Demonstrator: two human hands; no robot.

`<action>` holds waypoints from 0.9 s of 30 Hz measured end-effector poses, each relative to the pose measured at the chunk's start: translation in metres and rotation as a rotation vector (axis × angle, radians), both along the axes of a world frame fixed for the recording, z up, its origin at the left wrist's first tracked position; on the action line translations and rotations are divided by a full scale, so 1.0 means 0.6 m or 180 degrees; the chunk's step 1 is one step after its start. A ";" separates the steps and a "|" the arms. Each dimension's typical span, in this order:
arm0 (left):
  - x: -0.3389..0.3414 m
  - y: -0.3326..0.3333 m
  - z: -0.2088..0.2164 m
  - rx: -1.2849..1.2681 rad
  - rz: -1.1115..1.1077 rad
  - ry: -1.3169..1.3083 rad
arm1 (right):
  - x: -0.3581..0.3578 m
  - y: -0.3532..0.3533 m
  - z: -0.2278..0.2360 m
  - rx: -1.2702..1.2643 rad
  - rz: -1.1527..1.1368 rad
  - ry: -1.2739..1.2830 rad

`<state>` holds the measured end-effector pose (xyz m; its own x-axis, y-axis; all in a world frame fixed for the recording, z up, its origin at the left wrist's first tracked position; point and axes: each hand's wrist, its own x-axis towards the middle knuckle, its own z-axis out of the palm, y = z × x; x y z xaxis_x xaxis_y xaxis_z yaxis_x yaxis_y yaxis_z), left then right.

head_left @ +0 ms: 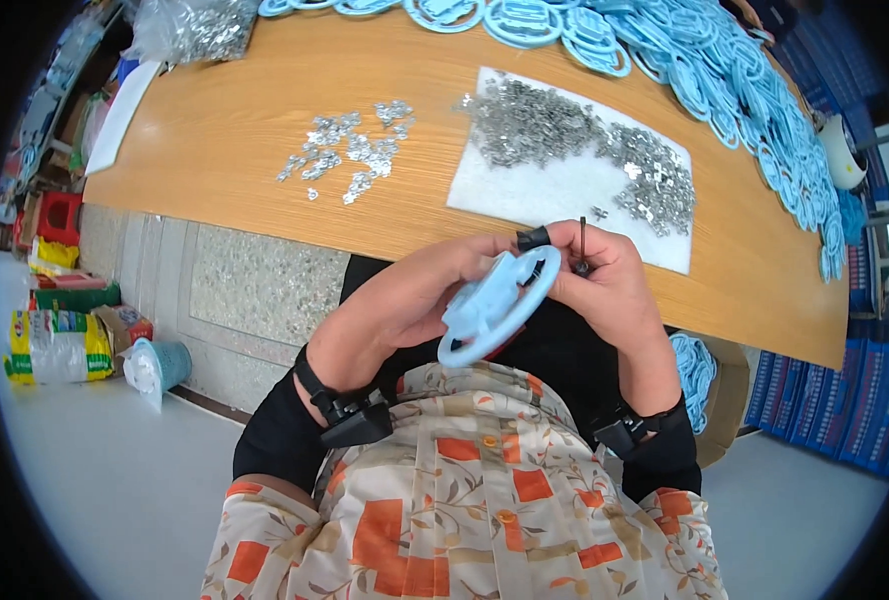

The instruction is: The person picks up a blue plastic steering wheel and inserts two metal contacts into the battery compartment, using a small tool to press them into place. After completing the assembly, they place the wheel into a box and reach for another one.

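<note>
My left hand (440, 285) is closed round a light blue oval plastic frame (500, 310), which is tilted on edge above my lap. A black band or cover (533, 238) shows at the fingertips by the frame's upper end. Close against the frame's right side, my right hand (610, 285) has its fingers curled round a thin dark rod-like tool (583, 240). That tool stands roughly upright, its lower end partly hidden by the fingers. Just beyond my hands, small silvery metal pieces (535, 120) lie heaped on a white sheet (495, 190).
Across the wooden table (235, 130), more metal pieces (355, 150) lie scattered left of the sheet. A clear bag (200, 30) of pieces sits far left. Many blue frames (705, 60) pile along the far right edge. A cardboard box (730, 390) with blue parts stands below right.
</note>
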<state>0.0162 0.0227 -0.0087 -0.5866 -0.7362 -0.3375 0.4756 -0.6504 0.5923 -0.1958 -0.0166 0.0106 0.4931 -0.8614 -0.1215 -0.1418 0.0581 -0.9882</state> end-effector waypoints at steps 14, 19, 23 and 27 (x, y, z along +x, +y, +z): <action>0.144 0.087 -0.030 -0.0600 0.0880 -0.0486 | 0.212 -0.065 -0.022 -0.3373 0.0528 0.2372; 0.152 0.094 -0.041 -0.0602 0.0777 -0.0552 | 0.176 -0.043 -0.020 -0.3386 0.0555 0.2492; 0.149 0.089 -0.041 -0.0714 0.0578 -0.0550 | 0.160 -0.046 -0.006 -0.2942 0.0273 0.2356; 0.144 0.086 -0.044 -0.0860 0.0493 -0.0549 | 0.156 -0.049 -0.009 -0.2747 0.0218 0.2305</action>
